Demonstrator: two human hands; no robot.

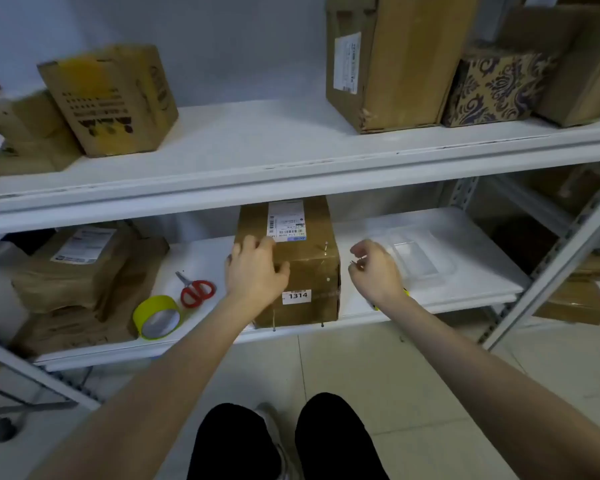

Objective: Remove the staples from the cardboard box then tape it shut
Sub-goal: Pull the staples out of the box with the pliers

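Our right hand's (374,271) fingers (359,249) are curled in narrow, with thumb and forefinger pinching a small thin metal piece that looks like a loose staple (355,262), held just off the 3 o'clock side of the cardboard box (309,268). Our left hand (255,268) lies on the box top at its 9 o'clock edge. Its fingers are loosely bent and spread, their tips touch the top beside the shipping label (286,220), and the thumb lies flat on the cardboard. A raised staple (326,247) stands out of the top near the 3 o'clock edge. The box sits at the middle of the lower shelf (465,285), and its front carries a tag reading 1314. At its 9 o'clock lie red scissors (197,292), at 8 o'clock a yellow tape roll (156,317), and at 3 o'clock, beyond our right hand, a clear plastic tray (420,259).
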